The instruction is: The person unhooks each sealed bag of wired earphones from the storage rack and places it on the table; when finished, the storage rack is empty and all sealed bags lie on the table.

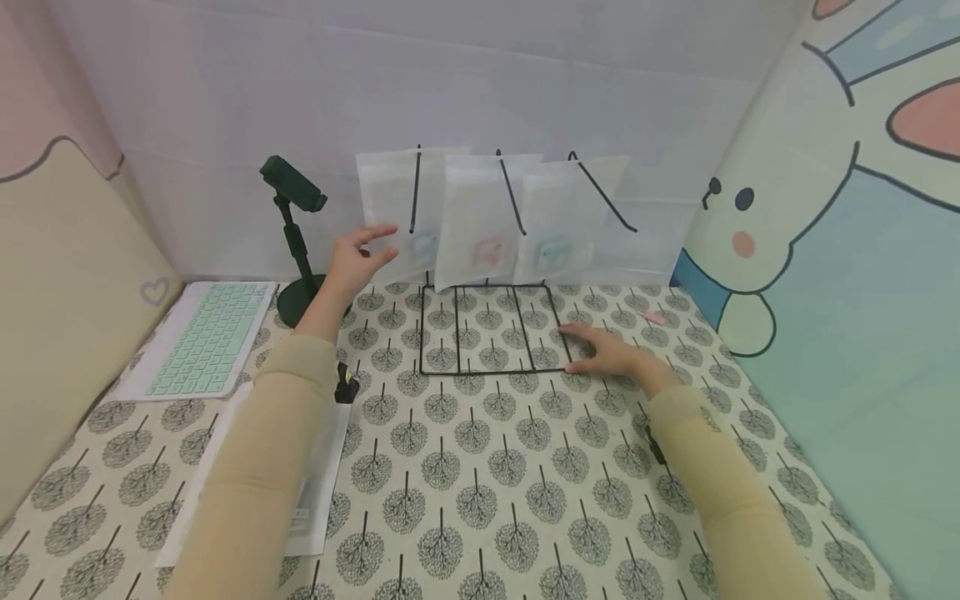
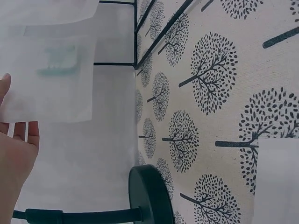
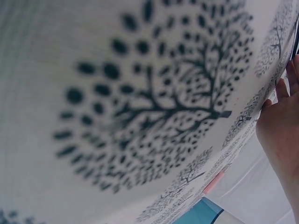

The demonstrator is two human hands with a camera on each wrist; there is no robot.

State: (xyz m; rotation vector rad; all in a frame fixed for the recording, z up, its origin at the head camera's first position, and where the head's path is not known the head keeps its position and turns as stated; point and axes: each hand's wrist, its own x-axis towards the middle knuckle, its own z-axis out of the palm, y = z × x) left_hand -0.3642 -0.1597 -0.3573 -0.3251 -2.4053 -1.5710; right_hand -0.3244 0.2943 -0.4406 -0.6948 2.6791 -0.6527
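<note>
A black wire rack point(image 1: 457, 329) stands on the table with three long prongs. From them hang three frosted bags: the left one point(image 1: 385, 187) and right one point(image 1: 558, 200) show something bluish inside, the middle one point(image 1: 471, 204) something pink. My left hand point(image 1: 354, 265) is at the left bag's outer edge, thumb and forefinger spread apart. In the left wrist view, the thumb lies before the bag point(image 2: 56, 100) and other fingers reach behind its edge. My right hand point(image 1: 609, 352) touches the rack's right side bar with extended fingers; its fingertips are partly cut off in the right wrist view.
A dark green lamp point(image 1: 298, 242) stands close beside the left forearm. Further left lies a white and mint keyboard point(image 1: 202, 337). White paper sheets point(image 1: 315, 492) lie under the left arm. A small pink item point(image 1: 654, 317) lies right of the rack. Cloth walls enclose the table.
</note>
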